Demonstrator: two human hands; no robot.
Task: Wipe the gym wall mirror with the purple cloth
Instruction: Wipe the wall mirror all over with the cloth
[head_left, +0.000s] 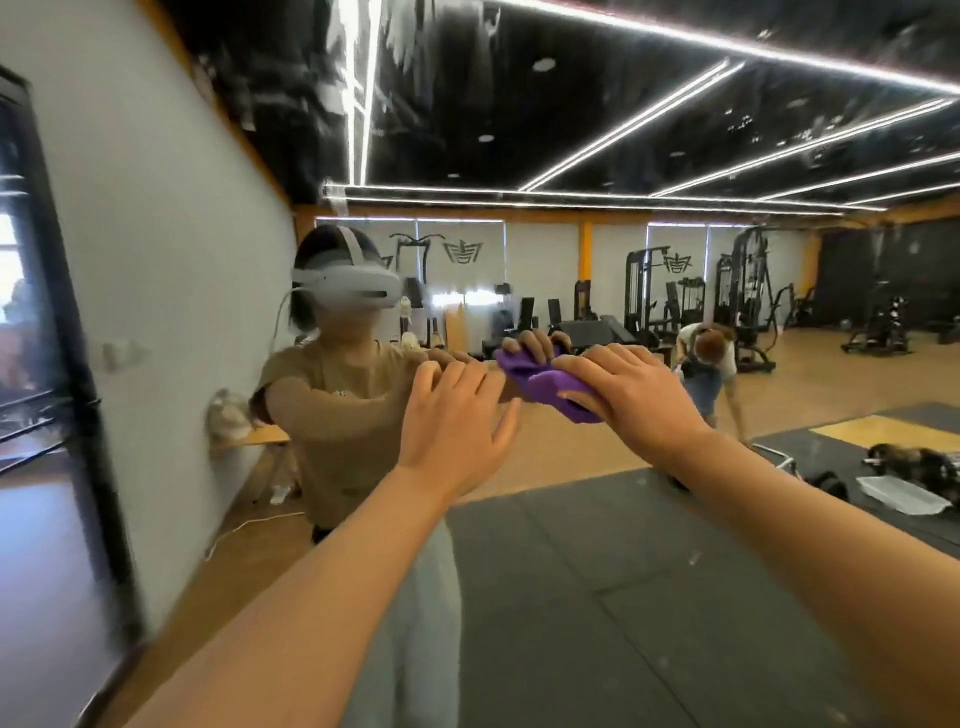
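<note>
Purple cloth (550, 387) is bunched under the right hand (626, 395), pressed to the mirror (675, 545); the left hand (452, 421) rests flat, fingers spread, and could leave smudges.

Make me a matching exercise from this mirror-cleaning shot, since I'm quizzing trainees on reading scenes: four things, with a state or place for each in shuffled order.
Things:
1. left hand
2. right hand
3. purple cloth
4. white tray

States or places:
A. bunched against the mirror
B. lying on the dark floor mat, reflected at right
C. fingers spread, holding nothing
D. pressing the cloth

Pairs: 1-C, 2-D, 3-A, 4-B
</note>
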